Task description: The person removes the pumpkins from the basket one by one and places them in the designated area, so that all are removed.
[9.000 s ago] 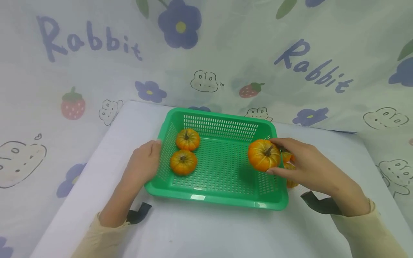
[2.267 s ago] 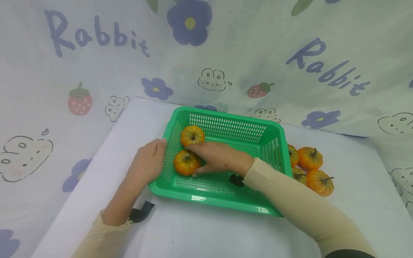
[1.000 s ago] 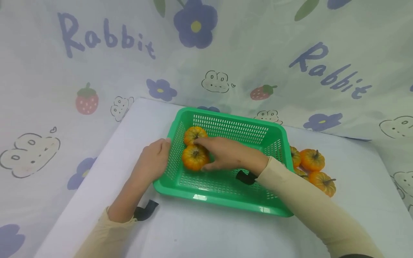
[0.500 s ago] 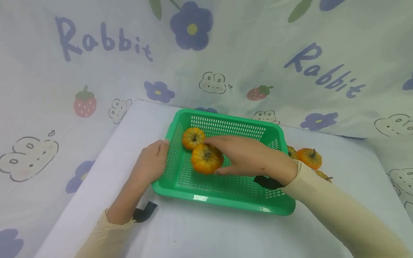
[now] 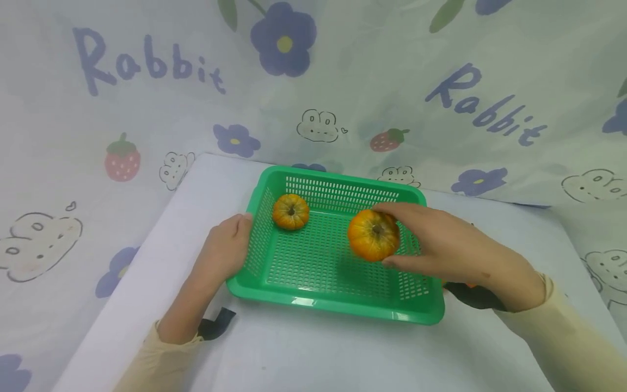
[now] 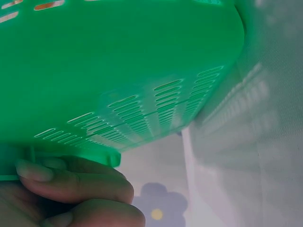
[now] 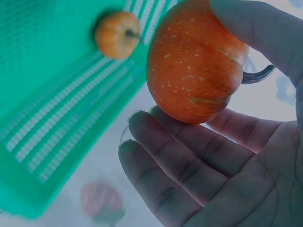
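Note:
In the head view a green plastic basket with slotted walls stands on the table. My left hand grips its left rim; in the left wrist view the curled fingers lie under that rim. My right hand holds a small orange pumpkin between thumb and fingers, raised over the right part of the basket. The right wrist view shows this pumpkin speckled, with a dark stem. A second pumpkin sits in the basket's back left corner.
Beyond the basket's right wall, orange bits of other pumpkins peek out beneath the right wrist, mostly hidden. A white cloth covers the table. A printed curtain hangs behind it.
My right hand has taken hold of the front pumpkin at the basket's left side, lifted it and carried it rightward. Earlier, several pumpkins showed on the table at right. My left hand stays on the rim.

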Motion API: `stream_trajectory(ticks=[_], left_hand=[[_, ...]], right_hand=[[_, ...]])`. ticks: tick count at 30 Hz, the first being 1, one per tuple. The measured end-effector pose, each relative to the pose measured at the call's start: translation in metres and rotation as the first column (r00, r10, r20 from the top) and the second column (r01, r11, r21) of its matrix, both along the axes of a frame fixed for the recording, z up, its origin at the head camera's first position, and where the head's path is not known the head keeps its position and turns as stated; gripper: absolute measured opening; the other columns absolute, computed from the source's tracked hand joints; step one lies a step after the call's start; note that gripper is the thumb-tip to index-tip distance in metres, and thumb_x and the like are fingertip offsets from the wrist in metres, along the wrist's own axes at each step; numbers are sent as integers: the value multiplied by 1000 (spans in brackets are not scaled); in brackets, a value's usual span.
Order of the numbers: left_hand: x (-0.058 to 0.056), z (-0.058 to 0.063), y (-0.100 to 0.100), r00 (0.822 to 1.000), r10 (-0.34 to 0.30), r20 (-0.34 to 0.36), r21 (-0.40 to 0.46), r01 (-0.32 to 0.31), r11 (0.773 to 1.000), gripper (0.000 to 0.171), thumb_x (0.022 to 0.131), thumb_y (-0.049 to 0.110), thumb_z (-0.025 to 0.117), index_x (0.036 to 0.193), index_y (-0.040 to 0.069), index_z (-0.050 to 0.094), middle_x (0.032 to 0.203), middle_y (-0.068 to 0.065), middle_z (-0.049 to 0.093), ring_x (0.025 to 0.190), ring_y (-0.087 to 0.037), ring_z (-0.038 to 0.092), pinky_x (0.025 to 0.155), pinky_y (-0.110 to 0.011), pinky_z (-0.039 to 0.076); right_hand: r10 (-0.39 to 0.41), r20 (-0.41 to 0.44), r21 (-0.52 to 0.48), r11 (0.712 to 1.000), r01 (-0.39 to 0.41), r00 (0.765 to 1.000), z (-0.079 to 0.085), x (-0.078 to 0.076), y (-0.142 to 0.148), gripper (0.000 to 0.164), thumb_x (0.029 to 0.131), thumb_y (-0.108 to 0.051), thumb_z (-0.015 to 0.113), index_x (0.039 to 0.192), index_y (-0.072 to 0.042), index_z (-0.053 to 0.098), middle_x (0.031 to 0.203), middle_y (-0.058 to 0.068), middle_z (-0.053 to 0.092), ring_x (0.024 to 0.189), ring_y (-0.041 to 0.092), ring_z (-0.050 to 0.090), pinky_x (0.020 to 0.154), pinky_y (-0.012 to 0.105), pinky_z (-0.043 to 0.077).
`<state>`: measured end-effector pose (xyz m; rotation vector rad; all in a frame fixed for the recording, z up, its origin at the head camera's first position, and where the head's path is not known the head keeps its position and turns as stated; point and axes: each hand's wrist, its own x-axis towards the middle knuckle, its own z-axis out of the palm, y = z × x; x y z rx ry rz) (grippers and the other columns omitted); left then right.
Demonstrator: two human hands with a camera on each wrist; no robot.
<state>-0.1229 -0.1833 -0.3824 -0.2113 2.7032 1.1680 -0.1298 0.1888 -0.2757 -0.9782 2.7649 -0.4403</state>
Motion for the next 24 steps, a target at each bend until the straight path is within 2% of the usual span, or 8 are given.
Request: stream_trajectory(ticks=[6,11,14,16,18,21,23,24], left_hand=[[0,1,1,1000,-6,4,-4,6,1000,59,112,55,20,101,8,54,81,-13,53,68,-27,54,60,-37,50],[0,1,0,1000,1,12,0,-1,1000,61,111,57,19,102,8,54,82,-13,53,69,-27,54,60,-37,49],[0,1,0,1000,2,15,6,-2,1000,61,111,58,19,103,8,53,83,-13,53,69,-26,54,60,-37,49],[0,1,1,1000,4,16,9,-4,1000,61,111,57,19,103,7,53,83,-13,54,69,-26,55,60,-37,49],[0,0,1,1000,6,17,11,-6,1000,61,111,58,19,103,7,53,83,-13,54,69,-26,55,59,-36,50],[0,0,1,1000,8,18,15,-8,1000,61,111,58,20,103,7,52,83,-13,54,68,-26,55,59,-36,50],[0,0,2,1000,7,16,18,-7,1000,60,111,58,20,103,7,52,83,-13,54,68,-26,55,59,-36,50],[-1,0,2,1000,6,15,19,-6,1000,60,111,58,20,102,7,52,82,-13,54,68,-26,55,59,-36,50]], right_hand=[[-126,-50,-94,988,121,991,-4,10,57,81,87,-35,88,153,-16,46,138,4,63,111,24,66,90,53,56],[-240,-121,-134,965,223,963,-14,8,104,87,82,-24,93,153,-11,45,140,14,62,113,40,66,87,58,54],[-311,-139,-133,947,294,940,-23,2,130,89,81,-20,93,153,-6,43,141,23,58,112,48,64,87,30,58],[-369,-125,-140,926,352,921,-30,-2,146,88,83,-19,92,153,-3,42,141,27,56,113,52,61,85,8,47],[-426,-102,-131,902,412,899,-37,-6,160,87,86,-21,90,154,-1,39,143,31,52,115,55,58,89,12,47],[-519,-47,-100,852,513,853,-49,-12,178,87,91,-28,85,155,3,35,144,36,46,118,61,52,92,48,54],[-560,-21,-66,827,558,828,-57,-15,190,87,95,-34,80,156,5,31,143,39,44,119,63,49,89,72,45],[-576,-10,-57,817,574,818,-61,-17,196,87,96,-36,78,156,6,30,143,40,43,118,64,49,89,75,45]])
